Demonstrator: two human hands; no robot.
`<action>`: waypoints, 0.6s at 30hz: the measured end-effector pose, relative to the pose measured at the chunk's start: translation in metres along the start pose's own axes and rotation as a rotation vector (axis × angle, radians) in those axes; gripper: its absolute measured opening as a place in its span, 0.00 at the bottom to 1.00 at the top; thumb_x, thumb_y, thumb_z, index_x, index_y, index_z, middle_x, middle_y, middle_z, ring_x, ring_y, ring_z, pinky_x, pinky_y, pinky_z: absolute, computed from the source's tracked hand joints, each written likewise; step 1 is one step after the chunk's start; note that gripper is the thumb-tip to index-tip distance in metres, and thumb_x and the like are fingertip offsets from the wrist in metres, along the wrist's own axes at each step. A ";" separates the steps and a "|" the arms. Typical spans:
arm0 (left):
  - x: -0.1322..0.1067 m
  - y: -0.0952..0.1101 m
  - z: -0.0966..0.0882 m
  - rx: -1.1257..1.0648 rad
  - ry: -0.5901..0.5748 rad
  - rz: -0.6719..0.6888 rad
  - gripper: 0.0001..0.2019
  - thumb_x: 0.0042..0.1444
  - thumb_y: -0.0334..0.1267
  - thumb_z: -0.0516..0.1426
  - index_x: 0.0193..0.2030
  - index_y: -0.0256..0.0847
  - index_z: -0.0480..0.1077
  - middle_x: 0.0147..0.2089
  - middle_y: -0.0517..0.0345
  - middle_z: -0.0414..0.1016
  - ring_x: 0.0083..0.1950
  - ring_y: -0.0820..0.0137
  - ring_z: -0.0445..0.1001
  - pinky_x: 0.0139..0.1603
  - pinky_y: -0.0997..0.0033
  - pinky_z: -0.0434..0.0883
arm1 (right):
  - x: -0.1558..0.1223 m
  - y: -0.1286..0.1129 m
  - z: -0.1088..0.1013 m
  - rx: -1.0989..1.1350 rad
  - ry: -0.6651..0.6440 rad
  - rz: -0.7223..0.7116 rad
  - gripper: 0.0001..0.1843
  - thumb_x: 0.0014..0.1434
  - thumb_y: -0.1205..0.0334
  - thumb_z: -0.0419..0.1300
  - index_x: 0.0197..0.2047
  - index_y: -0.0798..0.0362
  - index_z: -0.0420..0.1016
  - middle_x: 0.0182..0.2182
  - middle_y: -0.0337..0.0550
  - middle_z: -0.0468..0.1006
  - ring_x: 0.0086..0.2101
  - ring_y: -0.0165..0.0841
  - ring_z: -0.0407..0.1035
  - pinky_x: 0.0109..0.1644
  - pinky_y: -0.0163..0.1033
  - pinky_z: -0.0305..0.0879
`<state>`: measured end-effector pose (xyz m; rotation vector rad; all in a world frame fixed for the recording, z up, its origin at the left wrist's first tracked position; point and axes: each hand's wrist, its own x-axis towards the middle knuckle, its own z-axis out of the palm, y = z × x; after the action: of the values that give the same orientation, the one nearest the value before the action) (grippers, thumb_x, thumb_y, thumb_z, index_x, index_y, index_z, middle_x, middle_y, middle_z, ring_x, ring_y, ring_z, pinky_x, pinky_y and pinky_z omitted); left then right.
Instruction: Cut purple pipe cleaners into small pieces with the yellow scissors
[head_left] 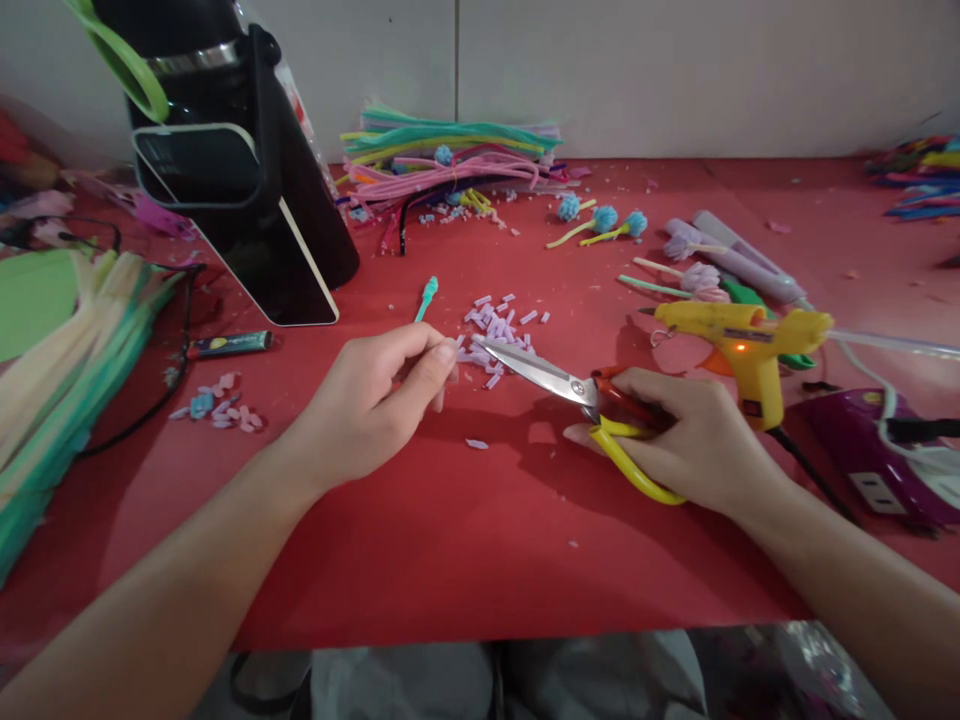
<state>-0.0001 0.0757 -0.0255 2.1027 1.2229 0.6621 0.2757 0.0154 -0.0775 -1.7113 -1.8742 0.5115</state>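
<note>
My left hand [375,400] is closed in a pinch on a thin teal pipe cleaner [427,297] whose tip sticks up past my fingers. My right hand [686,440] is wrapped round the yellow and red handles of a pair of scissors [555,378]. The scissor blades are slightly apart and point left toward my left fingertips. Just beyond the blades lies a heap of short lilac pipe-cleaner bits [499,325] on the red table [450,540]. One loose lilac bit [475,443] lies between my hands.
A yellow glue gun [742,345] stands lit by my right hand, with a purple power strip [870,450] to its right. Pipe-cleaner bundles [450,150] lie at the back and at left [67,340]. A black stand [247,190], a lighter [229,345] and small pompom flowers [600,222] sit nearby.
</note>
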 end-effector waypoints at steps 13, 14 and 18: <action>0.001 0.002 0.002 -0.041 0.013 -0.015 0.17 0.69 0.43 0.50 0.29 0.42 0.67 0.26 0.61 0.75 0.26 0.74 0.71 0.30 0.73 0.67 | -0.001 -0.001 0.000 -0.011 -0.029 -0.003 0.30 0.49 0.32 0.68 0.29 0.54 0.72 0.21 0.33 0.58 0.24 0.28 0.48 0.25 0.37 0.48; 0.001 0.002 0.002 -0.048 0.008 -0.015 0.17 0.69 0.43 0.50 0.29 0.42 0.67 0.26 0.61 0.75 0.26 0.74 0.71 0.30 0.73 0.67 | -0.001 -0.001 0.000 -0.009 -0.030 -0.007 0.30 0.49 0.33 0.68 0.28 0.54 0.72 0.21 0.33 0.58 0.24 0.28 0.48 0.25 0.37 0.48; 0.001 0.002 0.003 -0.084 -0.010 -0.026 0.17 0.70 0.43 0.50 0.29 0.42 0.66 0.26 0.62 0.74 0.25 0.74 0.70 0.28 0.73 0.67 | 0.000 -0.001 0.000 -0.015 -0.012 -0.026 0.29 0.51 0.32 0.67 0.27 0.53 0.71 0.20 0.34 0.59 0.23 0.28 0.50 0.25 0.37 0.51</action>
<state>0.0032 0.0748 -0.0263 2.0162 1.1940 0.6787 0.2744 0.0150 -0.0768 -1.6948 -1.9109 0.5002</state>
